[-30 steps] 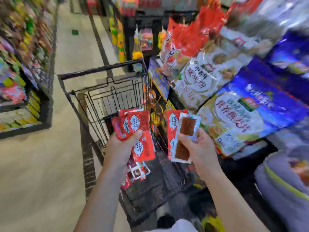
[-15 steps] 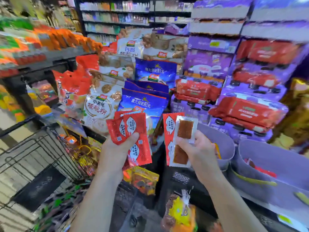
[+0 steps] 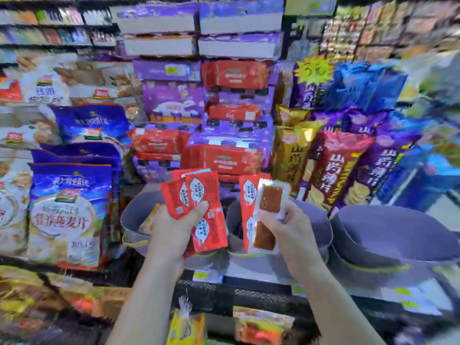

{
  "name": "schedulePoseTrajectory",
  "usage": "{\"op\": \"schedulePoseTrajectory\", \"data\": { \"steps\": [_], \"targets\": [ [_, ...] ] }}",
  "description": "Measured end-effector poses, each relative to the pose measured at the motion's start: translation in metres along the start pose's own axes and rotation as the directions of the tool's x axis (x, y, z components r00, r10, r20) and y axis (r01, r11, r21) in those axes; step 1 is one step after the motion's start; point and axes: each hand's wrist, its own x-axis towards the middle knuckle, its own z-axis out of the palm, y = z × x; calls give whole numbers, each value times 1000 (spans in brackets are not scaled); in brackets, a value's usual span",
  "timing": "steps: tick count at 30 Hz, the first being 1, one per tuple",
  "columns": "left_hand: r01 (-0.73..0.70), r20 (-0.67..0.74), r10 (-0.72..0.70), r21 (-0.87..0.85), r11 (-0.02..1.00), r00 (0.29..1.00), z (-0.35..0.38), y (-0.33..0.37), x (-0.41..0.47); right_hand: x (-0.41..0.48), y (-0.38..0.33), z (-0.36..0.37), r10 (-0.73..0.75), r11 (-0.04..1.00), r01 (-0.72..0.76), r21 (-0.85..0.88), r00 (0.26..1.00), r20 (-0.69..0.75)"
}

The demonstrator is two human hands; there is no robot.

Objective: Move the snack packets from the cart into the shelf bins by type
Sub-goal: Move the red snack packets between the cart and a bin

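Note:
My left hand (image 3: pixel 174 227) grips a fan of red snack packets (image 3: pixel 199 195) with white oval labels. My right hand (image 3: pixel 286 225) holds a red packet (image 3: pixel 246 212) and, in front of it, a clear packet with brown strips (image 3: pixel 268 207). Both hands are raised over grey-purple shelf bins: the left bin (image 3: pixel 134 215) lies behind my left hand, the middle bin (image 3: pixel 321 227) behind my right hand, and a third bin (image 3: pixel 398 235) stands further right. The cart is out of view.
Big blue oatmeal bags (image 3: pixel 69 215) stand at the left. Stacked purple and red boxed drinks (image 3: pixel 224 158) rise behind the bins. Tall gold, red and purple chip bags (image 3: pixel 336 170) lean at the right. Hanging snack bags (image 3: pixel 186 327) show below the shelf edge.
My view has swung right from the cart to the shelf. Both hands kept their packets and now sit over the bins, which have come to the centre.

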Motion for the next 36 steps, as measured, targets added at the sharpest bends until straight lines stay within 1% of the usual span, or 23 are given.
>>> {"op": "schedulePoseTrajectory", "data": {
  "steps": [2,5,9,11,17,19,23,28,31,33,35,36],
  "targets": [
    [18,45,-18,-3,1000,999,22,-6,1,10,5,-21,16,1000,-16,11,1000,-24],
    [73,58,-72,-13,997,996,54,-17,10,25,15,-42,49,999,-49,12,997,-52],
    [147,106,-145,-10,989,984,79,-35,33,46,33,-58,85,994,-92,-58,990,-116],
    [200,132,-203,31,979,970,88,-48,48,56,41,-63,126,985,-140,-96,983,-136],
    [356,190,-389,186,916,901,110,-94,93,85,74,-76,259,952,-286,-109,943,-210],
    [401,182,-443,226,888,878,115,-110,101,92,87,-78,321,930,-349,-115,923,-211],
    [452,173,-505,273,850,845,123,-136,109,104,112,-79,417,864,-455,-217,887,-199],
    [508,143,-583,357,784,800,135,-162,123,132,132,-81,491,780,-497,-379,863,-121],
    [508,108,-615,464,726,781,136,-177,132,143,141,-80,542,719,-504,-478,838,-67],
    [476,77,-617,564,675,783,135,-185,138,149,146,-79,595,661,-518,-543,802,-40],
    [406,70,-617,695,594,784,136,-188,142,154,146,-77,642,607,-504,-615,767,6],
    [348,73,-617,771,533,784,136,-189,143,157,145,-75,671,569,-489,-661,741,29]
  ]
}}
